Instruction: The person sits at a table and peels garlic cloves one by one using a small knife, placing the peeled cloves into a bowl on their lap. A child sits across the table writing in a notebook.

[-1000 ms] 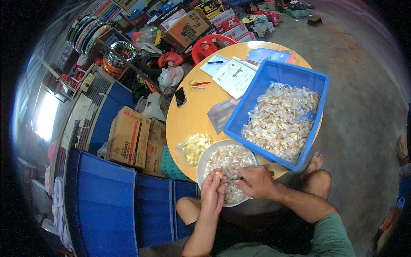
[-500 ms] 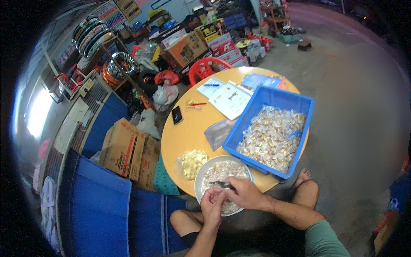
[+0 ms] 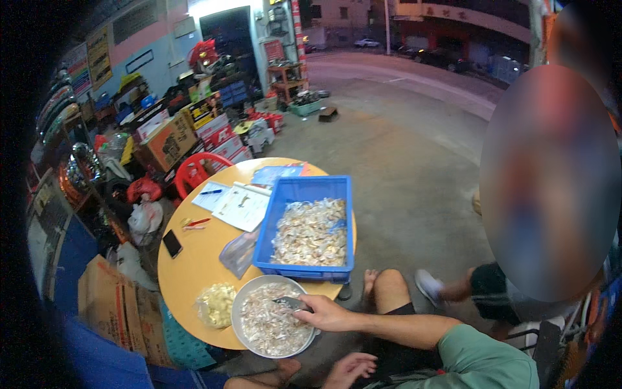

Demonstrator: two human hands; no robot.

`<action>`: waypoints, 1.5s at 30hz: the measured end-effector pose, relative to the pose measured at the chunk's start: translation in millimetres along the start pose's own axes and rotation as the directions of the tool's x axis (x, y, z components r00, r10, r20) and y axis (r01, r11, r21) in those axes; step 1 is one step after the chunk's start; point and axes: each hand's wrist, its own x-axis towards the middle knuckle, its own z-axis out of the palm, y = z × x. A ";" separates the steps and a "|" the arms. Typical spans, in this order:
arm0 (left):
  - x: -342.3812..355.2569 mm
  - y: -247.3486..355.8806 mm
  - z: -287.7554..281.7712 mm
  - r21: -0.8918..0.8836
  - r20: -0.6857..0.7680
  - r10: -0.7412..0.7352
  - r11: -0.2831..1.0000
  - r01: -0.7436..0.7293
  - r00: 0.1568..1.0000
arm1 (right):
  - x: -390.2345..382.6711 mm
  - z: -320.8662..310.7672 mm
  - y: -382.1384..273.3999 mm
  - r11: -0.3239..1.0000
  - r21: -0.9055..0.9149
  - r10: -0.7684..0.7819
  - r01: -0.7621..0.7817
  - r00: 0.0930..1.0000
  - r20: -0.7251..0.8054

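Observation:
My right hand (image 3: 327,314) is closed round a short dark hand tool (image 3: 290,303), whose exact kind I cannot make out. The tool points left over a white bowl (image 3: 239,329) full of small, clear and whitish pieces. Below the bowl's right side, near my lap, my left hand (image 3: 352,369) holds nothing, its fingers loosely apart. Left of the bowl sits a clear plastic bag of pale yellow pieces (image 3: 217,305). Behind the bowl stands a blue plastic bin (image 3: 303,269) with many brownish-white pieces in clear film.
The round wooden table (image 3: 178,275) also bears a phone (image 3: 172,244), pens (image 3: 196,224), an open booklet (image 3: 241,206) and a clear pouch (image 3: 238,253). A red chair (image 3: 188,174) touches its far side. Cardboard boxes (image 3: 113,305) stand left. Another person's foot (image 3: 427,286) is at the right.
The view has swung right, so the table appears farther left. My left hand has come away from the tool and bowl, down toward my lap. My right hand still holds the tool over the bowl.

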 end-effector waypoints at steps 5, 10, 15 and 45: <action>57.8 -121.5 20.3 0.535 0.578 -0.142 0.809 -0.242 0.804 | -15.4 15.2 -31.3 0.999 -0.026 -0.020 0.020 1.000 0.004; 71.0 -106.9 59.8 0.318 0.788 0.007 0.851 -0.417 0.615 | -24.9 22.0 -12.5 0.999 -0.033 0.024 -0.024 1.000 -0.015; 80.2 -138.0 35.9 0.467 0.743 -0.130 0.803 -0.371 0.656 | -34.3 27.1 -27.1 0.999 -0.039 0.023 -0.024 1.000 -0.019; 36.1 -125.4 -9.8 0.574 0.525 -0.307 0.816 -0.064 0.794 | -47.4 50.1 -0.9 0.998 0.055 0.033 -0.034 0.999 0.017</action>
